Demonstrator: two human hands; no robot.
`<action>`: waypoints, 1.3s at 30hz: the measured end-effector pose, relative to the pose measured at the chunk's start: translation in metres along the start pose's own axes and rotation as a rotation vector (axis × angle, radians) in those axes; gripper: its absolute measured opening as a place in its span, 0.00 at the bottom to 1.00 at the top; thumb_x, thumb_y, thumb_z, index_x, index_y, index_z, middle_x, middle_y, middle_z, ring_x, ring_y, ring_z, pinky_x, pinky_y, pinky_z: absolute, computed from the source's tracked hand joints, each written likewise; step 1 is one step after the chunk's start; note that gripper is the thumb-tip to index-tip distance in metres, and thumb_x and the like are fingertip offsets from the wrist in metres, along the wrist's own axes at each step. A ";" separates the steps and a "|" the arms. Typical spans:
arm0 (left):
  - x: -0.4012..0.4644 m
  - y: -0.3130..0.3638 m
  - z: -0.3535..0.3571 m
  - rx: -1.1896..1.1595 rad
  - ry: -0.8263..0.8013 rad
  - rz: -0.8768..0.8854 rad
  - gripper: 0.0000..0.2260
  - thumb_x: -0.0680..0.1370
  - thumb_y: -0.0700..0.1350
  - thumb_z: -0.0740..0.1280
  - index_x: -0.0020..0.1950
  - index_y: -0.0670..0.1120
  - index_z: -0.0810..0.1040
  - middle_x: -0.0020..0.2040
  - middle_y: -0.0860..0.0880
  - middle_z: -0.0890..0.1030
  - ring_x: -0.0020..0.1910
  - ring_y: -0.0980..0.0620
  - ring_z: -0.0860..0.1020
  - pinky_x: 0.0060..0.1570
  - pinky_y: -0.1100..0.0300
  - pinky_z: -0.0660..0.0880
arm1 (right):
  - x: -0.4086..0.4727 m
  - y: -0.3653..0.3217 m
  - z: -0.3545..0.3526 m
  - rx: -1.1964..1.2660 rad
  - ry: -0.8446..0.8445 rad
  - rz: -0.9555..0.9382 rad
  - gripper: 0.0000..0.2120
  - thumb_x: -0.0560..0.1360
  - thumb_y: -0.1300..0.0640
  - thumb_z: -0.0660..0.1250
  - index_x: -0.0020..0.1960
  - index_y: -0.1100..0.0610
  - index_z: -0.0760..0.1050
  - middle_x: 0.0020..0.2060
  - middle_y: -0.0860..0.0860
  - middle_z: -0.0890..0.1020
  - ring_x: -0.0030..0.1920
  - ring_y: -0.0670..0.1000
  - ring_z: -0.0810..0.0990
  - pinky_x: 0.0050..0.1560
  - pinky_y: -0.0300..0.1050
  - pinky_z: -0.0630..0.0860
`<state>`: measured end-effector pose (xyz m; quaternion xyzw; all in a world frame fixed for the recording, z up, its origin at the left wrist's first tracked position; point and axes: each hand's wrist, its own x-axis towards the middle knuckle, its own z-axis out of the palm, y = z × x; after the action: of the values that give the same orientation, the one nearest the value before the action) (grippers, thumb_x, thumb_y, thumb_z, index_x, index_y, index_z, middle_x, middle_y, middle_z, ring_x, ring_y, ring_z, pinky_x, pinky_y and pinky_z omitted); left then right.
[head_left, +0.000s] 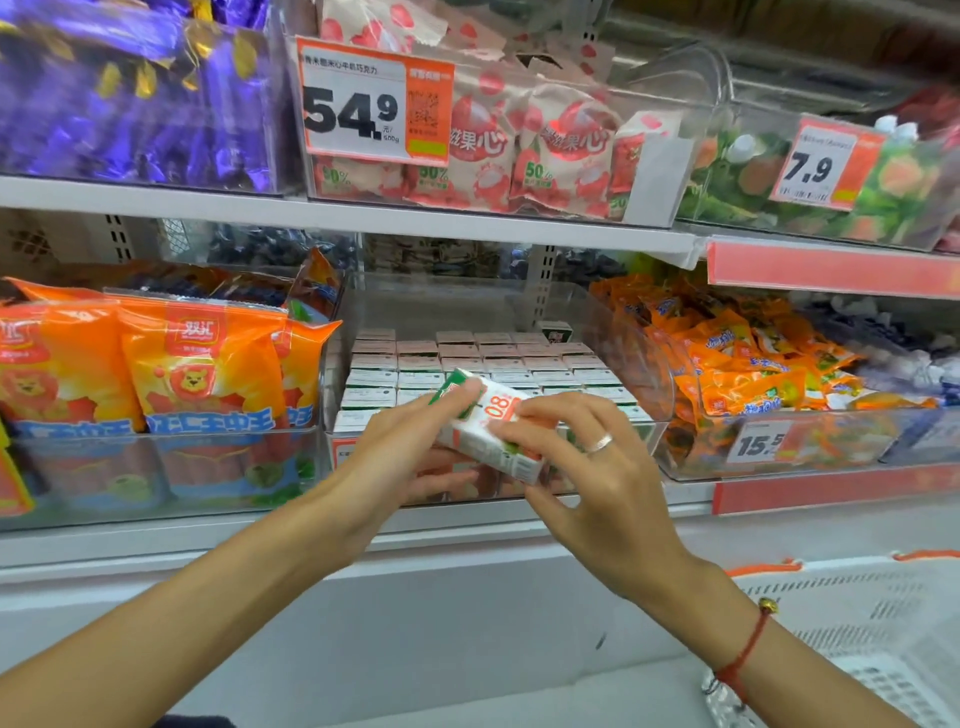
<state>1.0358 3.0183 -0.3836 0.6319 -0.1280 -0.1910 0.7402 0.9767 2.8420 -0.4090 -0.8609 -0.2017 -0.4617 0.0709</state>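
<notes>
A small white carton (493, 431) with red and green print is held between both hands in front of the lower shelf. My left hand (400, 457) grips its left end, thumb on top and fingers underneath. My right hand (587, 467), with a ring on one finger, pinches its right side from above. Behind the carton, a clear bin (644, 374) holds several rows of matching cartons (467, 364) standing upright.
Orange snack bags (202, 374) fill the bin at left, and small orange packets (737, 374) fill the bin at right. The upper shelf (363, 218) carries purple bags, pink sweet packs and price tags. A white basket (872, 623) sits low at right.
</notes>
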 end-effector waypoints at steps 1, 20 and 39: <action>0.001 -0.001 -0.002 -0.021 0.006 0.004 0.12 0.74 0.55 0.70 0.52 0.49 0.82 0.45 0.47 0.86 0.44 0.51 0.85 0.38 0.63 0.81 | 0.001 0.002 0.002 0.006 -0.021 -0.016 0.22 0.66 0.63 0.77 0.59 0.56 0.81 0.57 0.53 0.81 0.58 0.54 0.74 0.56 0.51 0.75; 0.178 0.027 0.060 0.202 0.255 0.298 0.21 0.75 0.39 0.72 0.66 0.46 0.71 0.57 0.47 0.77 0.49 0.53 0.76 0.43 0.65 0.72 | -0.010 0.089 0.023 -0.063 -0.504 0.355 0.31 0.77 0.30 0.43 0.68 0.44 0.69 0.66 0.39 0.70 0.68 0.41 0.65 0.63 0.34 0.58; 0.278 0.027 0.087 1.233 -0.105 0.408 0.25 0.77 0.46 0.70 0.73 0.47 0.70 0.70 0.47 0.73 0.65 0.48 0.74 0.54 0.64 0.68 | -0.013 0.103 0.020 0.089 -0.440 0.395 0.28 0.73 0.29 0.48 0.63 0.41 0.75 0.60 0.36 0.75 0.62 0.37 0.67 0.58 0.32 0.63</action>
<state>1.2499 2.8209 -0.3563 0.8935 -0.3676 0.0313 0.2559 1.0288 2.7509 -0.4245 -0.9590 -0.0608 -0.2318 0.1515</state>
